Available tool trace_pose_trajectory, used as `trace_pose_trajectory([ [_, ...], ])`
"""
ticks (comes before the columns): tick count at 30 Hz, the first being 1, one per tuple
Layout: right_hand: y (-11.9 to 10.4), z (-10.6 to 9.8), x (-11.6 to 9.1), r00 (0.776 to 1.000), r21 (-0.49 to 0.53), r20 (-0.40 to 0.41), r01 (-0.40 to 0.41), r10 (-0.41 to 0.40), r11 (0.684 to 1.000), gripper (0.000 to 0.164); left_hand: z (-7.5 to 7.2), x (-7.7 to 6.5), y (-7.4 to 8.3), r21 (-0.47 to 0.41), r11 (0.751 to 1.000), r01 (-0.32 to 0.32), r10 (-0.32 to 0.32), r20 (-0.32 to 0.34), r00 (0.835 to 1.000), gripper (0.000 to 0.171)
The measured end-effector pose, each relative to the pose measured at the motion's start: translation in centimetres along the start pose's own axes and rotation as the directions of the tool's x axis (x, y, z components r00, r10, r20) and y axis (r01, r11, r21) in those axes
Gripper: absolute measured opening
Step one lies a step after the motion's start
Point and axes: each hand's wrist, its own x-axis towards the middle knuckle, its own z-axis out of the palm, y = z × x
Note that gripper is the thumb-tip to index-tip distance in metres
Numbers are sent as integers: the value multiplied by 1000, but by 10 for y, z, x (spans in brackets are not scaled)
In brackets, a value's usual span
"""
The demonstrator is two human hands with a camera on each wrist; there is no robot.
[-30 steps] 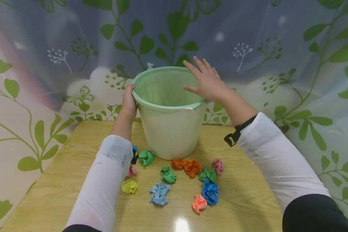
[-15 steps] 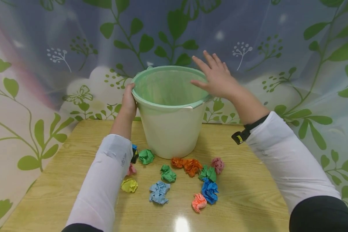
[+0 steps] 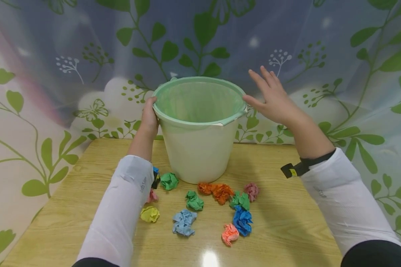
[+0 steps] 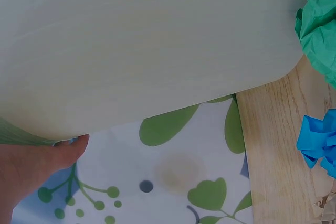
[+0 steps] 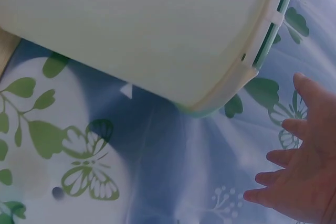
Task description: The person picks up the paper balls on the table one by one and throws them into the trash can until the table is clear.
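A pale bucket (image 3: 198, 148) with a light green inside and rim stands upright on the wooden table. My left hand (image 3: 149, 116) grips its left side at the rim; in the left wrist view, fingertips of that hand (image 4: 58, 156) reach the bucket's wall (image 4: 147, 45). Off the right side of the rim, my right hand (image 3: 275, 100) is raised with fingers spread and nothing in it. The right wrist view shows that hand (image 5: 304, 166) apart from the bucket (image 5: 131, 30). The visible part of the bucket's inside holds nothing; its bottom is hidden.
Crumpled paper balls lie in front of the bucket: orange (image 3: 222, 193), green (image 3: 194, 200), light blue (image 3: 184, 222), dark blue (image 3: 243, 221), coral (image 3: 230, 234), yellow (image 3: 150, 214) and mauve (image 3: 251, 191). A leaf-patterned curtain (image 3: 320, 44) hangs behind the table (image 3: 277, 230).
My right hand has moved right, from over the bucket's rim to beside it, fingers still spread. The left hand, bucket and paper balls have stayed in place.
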Motion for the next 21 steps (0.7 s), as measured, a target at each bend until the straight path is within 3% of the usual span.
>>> trace_pose_trajectory([
  [11,26,12,-34,1000,38,-12,-9,10,999,74,0,1,-1,17,1000,4,-4,9,1000,58],
  [21,51,41,-62,1000,34,4,13,-13,999,76,0,-1,-1,19,1000,-11,11,8,1000,58],
])
